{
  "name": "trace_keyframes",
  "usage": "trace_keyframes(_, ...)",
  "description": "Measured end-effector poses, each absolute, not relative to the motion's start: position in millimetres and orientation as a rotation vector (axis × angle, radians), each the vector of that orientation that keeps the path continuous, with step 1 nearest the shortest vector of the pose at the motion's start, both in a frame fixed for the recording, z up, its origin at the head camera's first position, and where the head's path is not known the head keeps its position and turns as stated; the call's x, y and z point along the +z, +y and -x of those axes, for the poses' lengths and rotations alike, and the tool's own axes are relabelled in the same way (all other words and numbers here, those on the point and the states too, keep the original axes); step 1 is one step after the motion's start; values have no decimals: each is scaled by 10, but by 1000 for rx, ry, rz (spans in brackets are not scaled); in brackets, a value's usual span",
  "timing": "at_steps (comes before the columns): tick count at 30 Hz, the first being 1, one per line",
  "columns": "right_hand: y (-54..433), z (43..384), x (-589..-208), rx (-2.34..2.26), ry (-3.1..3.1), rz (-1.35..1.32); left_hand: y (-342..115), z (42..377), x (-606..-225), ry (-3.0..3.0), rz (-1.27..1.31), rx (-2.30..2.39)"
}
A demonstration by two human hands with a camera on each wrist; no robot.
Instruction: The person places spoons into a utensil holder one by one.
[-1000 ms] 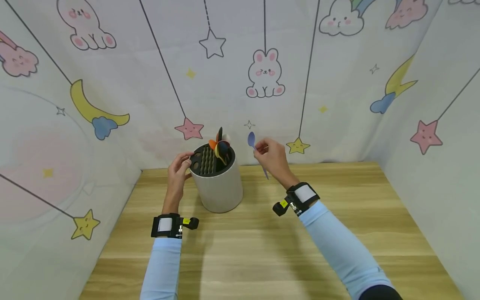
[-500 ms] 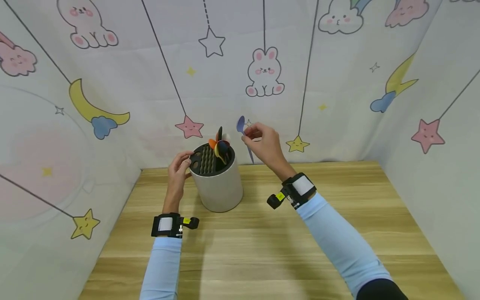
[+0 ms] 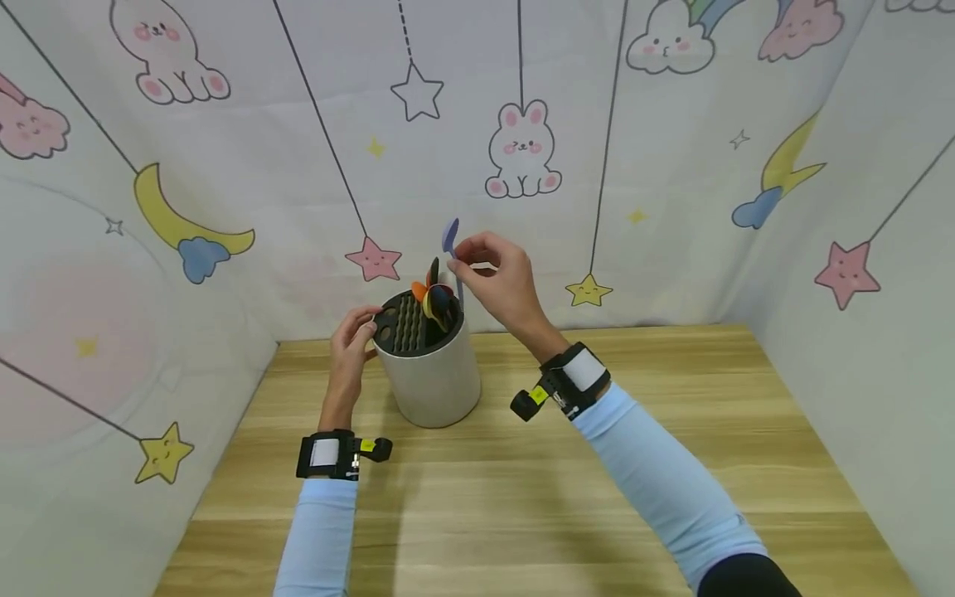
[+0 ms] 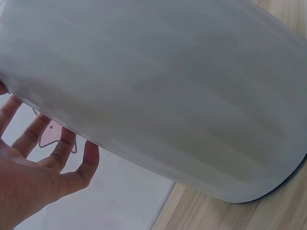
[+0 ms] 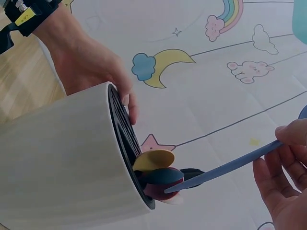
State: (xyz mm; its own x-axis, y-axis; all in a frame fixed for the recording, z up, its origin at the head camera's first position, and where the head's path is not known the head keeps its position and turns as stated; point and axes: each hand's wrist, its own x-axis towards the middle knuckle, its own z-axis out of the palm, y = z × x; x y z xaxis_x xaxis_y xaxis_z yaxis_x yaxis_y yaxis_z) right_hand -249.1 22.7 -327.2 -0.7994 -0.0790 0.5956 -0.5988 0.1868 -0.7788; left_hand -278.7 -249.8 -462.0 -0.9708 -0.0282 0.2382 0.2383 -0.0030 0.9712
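Note:
Near the back of the table stands a round white utensil holder (image 3: pixel 433 390) with a dark slotted top (image 3: pixel 403 323). My left hand (image 3: pixel 346 344) grips its left edge, fingertips on the rim; in the left wrist view the bent fingers (image 4: pixel 57 148) lie against its side. My right hand (image 3: pixel 496 269) pinches a blue-purple spoon (image 5: pixel 225 167) by the handle, bowl up, over the right part of the opening. In the right wrist view the handle's lower end overlaps the spoons in the holder, among them a yellow spoon (image 5: pixel 154 159) and a dark teal spoon (image 5: pixel 165 176).
An orange utensil head (image 3: pixel 419 290) also sticks out of the holder. The wooden table (image 3: pixel 477 514) meets a pale cloth backdrop (image 3: pixel 313 215) with printed stars, rabbits and moons right behind the holder. Each wrist carries a black strap with a small camera (image 3: pixel 574 381).
My right hand has moved left and up with the spoon, from beside the holder to over its opening. The spoon has turned more upright. My left hand has stayed at the rim.

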Motion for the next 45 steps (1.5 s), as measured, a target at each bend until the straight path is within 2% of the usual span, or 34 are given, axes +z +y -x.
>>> trace_keyframes(45, -35, 2570, -3911, 1754, -2149, -620, -2485, 2768, -4612, -2083, 238, -2022)
